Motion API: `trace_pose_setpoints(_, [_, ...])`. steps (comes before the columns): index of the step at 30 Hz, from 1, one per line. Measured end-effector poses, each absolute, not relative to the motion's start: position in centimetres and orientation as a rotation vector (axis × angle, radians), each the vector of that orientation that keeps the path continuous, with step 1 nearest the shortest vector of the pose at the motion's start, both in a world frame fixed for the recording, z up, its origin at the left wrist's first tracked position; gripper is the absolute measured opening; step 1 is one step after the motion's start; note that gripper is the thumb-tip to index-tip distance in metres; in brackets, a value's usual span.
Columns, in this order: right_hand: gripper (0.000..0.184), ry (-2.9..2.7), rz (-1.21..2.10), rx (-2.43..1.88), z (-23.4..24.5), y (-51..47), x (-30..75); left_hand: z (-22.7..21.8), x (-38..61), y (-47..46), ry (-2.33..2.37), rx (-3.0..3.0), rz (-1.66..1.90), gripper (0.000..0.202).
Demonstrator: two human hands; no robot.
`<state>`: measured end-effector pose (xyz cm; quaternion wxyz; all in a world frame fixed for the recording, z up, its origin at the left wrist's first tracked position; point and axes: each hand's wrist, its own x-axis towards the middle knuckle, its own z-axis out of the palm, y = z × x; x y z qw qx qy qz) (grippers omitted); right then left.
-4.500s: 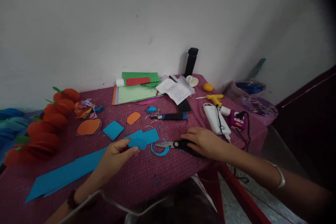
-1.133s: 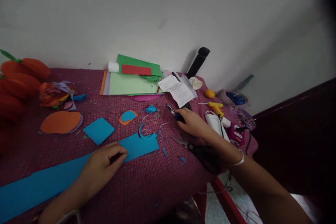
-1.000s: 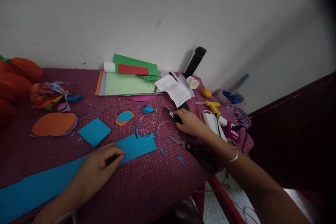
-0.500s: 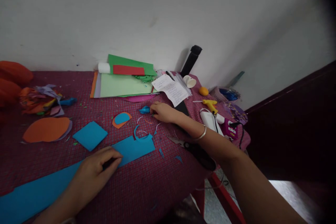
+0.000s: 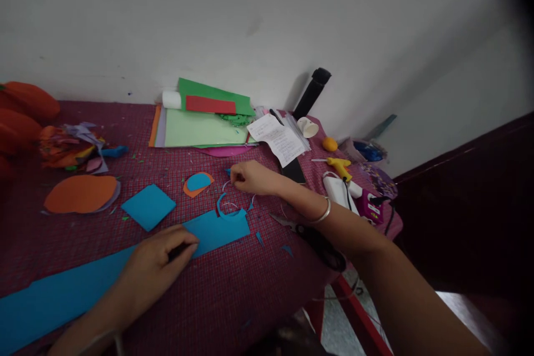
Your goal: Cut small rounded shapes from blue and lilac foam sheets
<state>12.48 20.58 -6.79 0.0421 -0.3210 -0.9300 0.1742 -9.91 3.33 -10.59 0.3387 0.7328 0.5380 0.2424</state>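
My left hand (image 5: pixel 154 267) lies on a long blue paper strip (image 5: pixel 62 297) near the table's front, its fingers curled and pressed onto the paper. My right hand (image 5: pixel 250 178) reaches across the middle of the table with its fingers pinched together. A small blue tip shows at the fingertips; what it holds is hidden. Just left of that hand lies an orange cut-out with a blue shape on it (image 5: pixel 198 183). A curled blue offcut (image 5: pixel 227 208) sits on the strip's end. Black-handled scissors (image 5: pixel 308 236) lie under my right forearm.
On the maroon cloth (image 5: pixel 233 300) lie a blue square (image 5: pixel 148 207), an orange oval (image 5: pixel 81 193), a scrap pile (image 5: pixel 75 147) and a coloured paper stack (image 5: pixel 204 125). A note (image 5: pixel 278 142), black bottle (image 5: pixel 312 97), yellow glue gun (image 5: pixel 340 166) and white power bank (image 5: pixel 340 192) stand right. Orange paper pumpkins (image 5: pixel 25 105) are far left.
My right hand left the scissors, closed on the blue-and-black cutter, then moved left towards the orange cut-out. My left hand put down the blue cut shape and now presses on the blue strip.
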Motion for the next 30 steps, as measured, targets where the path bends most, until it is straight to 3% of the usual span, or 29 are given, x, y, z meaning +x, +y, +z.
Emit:
trace_pose_setpoints(4, [0.024,-2.994,0.446,-0.960,-7.3,20.6,10.3,-10.4,-9.8,3.2,1.397,1.920,0.625,0.023])
trace_pose_setpoints(11, [0.011,-3.151,0.346,-0.956,-6.2,20.4,9.8,-10.3,-9.8,3.2,1.406,1.929,0.649,0.022])
trace_pose_setpoints(16, [0.008,-3.062,0.508,-0.696,-5.3,17.6,10.8,-10.5,-9.8,3.1,1.400,1.943,0.658,0.022])
trace_pose_setpoints(21, [0.013,-3.124,0.381,-0.507,-6.2,16.2,10.5,-10.5,-9.7,3.2,1.384,1.938,0.657,0.024])
trace_pose_setpoints(30, [0.014,-3.097,0.271,-0.670,-7.8,16.8,10.0,-10.3,-9.7,3.2,1.391,1.949,0.656,0.023])
